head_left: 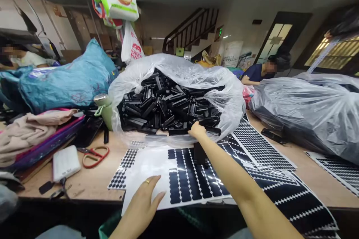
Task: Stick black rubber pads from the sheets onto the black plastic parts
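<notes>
In the head view, the left hand [141, 201] lies at the near edge of a sticker sheet [189, 179], thumb and forefinger spread apart with nothing visible between them. It sits by the sheet's bare white portion, clear of the dark stickers, perhaps to steady it; whether it presses down I cannot tell. The right hand [198, 130] reaches across the sheet to the mouth of a clear plastic bag [234, 101], its fingers bent among black parts [162, 106]; whether they have closed on one is hidden. One black piece [200, 153] lies on the sheet, just beside the right forearm.

The bag stands on the table [92, 185] beyond both hands, its film folded back and its opening turned toward them, which likely keeps the parts within easy reach. It holds a large, jumbled heap of these parts, mostly long and narrow. More sticker sheets [262, 145] overlap to the right of the right hand, fanned so that each leaves a strip showing.

Farther right, a second plastic bag [303, 101] lies bulging, its contents unclear. Beyond the left hand, a blue sack [70, 78] hides what it holds, and a green flask [106, 115] leans capped against the clear bag. Red-handled scissors [97, 157] lie nearer that hand.
</notes>
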### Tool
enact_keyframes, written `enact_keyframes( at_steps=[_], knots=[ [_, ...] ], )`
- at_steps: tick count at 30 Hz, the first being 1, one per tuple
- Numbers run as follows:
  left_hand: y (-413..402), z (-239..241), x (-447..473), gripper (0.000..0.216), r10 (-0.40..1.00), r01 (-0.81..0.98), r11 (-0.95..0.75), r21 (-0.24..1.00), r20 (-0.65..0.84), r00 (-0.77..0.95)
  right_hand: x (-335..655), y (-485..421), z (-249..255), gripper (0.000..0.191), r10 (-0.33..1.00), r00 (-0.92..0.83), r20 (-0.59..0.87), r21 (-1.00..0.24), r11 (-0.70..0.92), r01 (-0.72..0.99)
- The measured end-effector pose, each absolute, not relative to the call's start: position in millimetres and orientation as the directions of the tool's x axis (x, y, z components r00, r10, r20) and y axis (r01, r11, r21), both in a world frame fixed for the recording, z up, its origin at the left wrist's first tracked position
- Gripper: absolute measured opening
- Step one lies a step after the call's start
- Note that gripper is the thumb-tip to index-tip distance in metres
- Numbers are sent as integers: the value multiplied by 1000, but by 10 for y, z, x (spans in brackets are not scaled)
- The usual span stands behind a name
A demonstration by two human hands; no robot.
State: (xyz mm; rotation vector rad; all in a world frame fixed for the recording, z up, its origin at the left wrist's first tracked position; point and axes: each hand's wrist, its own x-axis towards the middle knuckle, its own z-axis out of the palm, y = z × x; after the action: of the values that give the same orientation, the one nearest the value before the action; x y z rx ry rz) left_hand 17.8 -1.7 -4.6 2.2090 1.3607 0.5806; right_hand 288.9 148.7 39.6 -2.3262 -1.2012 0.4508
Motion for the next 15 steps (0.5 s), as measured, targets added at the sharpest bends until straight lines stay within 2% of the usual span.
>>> enact_keyframes(
  at_steps=[2,5,9,13,15],
  knots=[
    [45,-54,172,42,904,686,-384,618,102,414,2900,1700,333,67,826,556,-91,-593,-494,636],
    [128,-102,70,39,916,631,-343,696,97,390,2927,1806,264,57,857,512,-59,-675,-412,611],
    [277,-112,-46,37,961,492,-119,862,-23,274,2933,1658,258,41,905,425,-7,-803,-258,537],
    [381,7,99,45,963,179,171,969,-203,177,2595,1296,224,37,951,306,-41,-914,-159,373],
    [408,62,240,53,950,-32,276,961,-268,160,2262,1070,153,42,972,227,-64,-979,-105,173]
  ],
)
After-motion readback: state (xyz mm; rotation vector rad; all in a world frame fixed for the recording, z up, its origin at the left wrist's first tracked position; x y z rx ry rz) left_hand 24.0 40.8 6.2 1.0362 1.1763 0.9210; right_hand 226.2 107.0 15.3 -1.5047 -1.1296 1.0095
